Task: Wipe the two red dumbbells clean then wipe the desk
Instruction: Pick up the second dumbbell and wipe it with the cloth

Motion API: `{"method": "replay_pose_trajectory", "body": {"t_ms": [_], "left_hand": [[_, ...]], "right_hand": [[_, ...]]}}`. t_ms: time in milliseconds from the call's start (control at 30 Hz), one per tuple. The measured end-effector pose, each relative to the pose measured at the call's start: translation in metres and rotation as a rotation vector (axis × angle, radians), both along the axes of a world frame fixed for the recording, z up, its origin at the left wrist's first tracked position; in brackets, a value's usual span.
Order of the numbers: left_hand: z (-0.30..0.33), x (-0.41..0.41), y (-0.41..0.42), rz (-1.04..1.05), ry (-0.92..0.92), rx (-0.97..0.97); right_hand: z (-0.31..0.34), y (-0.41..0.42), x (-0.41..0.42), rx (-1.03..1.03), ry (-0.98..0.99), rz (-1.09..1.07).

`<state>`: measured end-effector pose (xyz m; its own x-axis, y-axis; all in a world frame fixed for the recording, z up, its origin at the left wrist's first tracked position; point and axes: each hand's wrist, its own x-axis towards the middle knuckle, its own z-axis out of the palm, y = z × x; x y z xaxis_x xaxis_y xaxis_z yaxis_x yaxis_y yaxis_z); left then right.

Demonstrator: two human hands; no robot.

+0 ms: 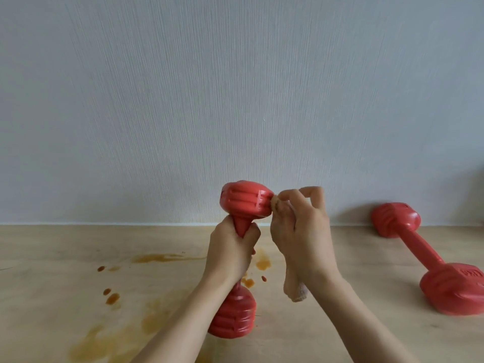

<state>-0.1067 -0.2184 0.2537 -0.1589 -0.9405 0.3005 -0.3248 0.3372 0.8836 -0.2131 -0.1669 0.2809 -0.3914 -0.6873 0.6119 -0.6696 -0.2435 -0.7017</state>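
The left hand (230,254) grips the handle of the held dumbbell (242,255), its long axis upright, while the right hand (301,231) pinches a beige cloth (294,289) against the upper head's right side. The second dumbbell (424,254) lies flat on the stained desk (52,297), well right of the right hand and nearer to it.

Raised marking on the lying dumbbell (429,258) is illegible.

One dumbbell (242,258) is standing upright mid-worktop (52,297), left hand (230,252) gripping its handle, right hand (301,231) pressing a cloth (294,289) against its top head's right side. Second dumbbell (429,258) is lying on the worktop well to the right, far end near the wall (235,100). Spill stains (157,258) are sitting left of and behind the upright one.
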Motion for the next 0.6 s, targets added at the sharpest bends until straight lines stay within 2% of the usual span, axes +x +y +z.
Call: {"method": "replay_pose_trajectory", "body": {"t_ms": [167,333,433,533,600], "left_hand": [[-0.001,-0.001,0.001,0.008,-0.014,-0.02],[0.0,0.002,-0.003,-0.013,0.02,0.048],[0.001,0.005,-0.004,-0.04,0.049,0.057],[0.002,0.007,-0.005,-0.061,0.058,0.075],[0.001,0.008,-0.006,-0.074,0.057,0.095]], "right_hand": [[0.009,0.004,0.015,-0.046,0.109,-0.015],[0.005,-0.008,-0.001,0.123,-0.222,0.079],[0.0,-0.017,-0.005,0.149,-0.372,0.137],[-0.002,-0.02,-0.007,0.164,-0.45,0.18],[-0.003,-0.019,-0.007,0.16,-0.39,0.153]]}}
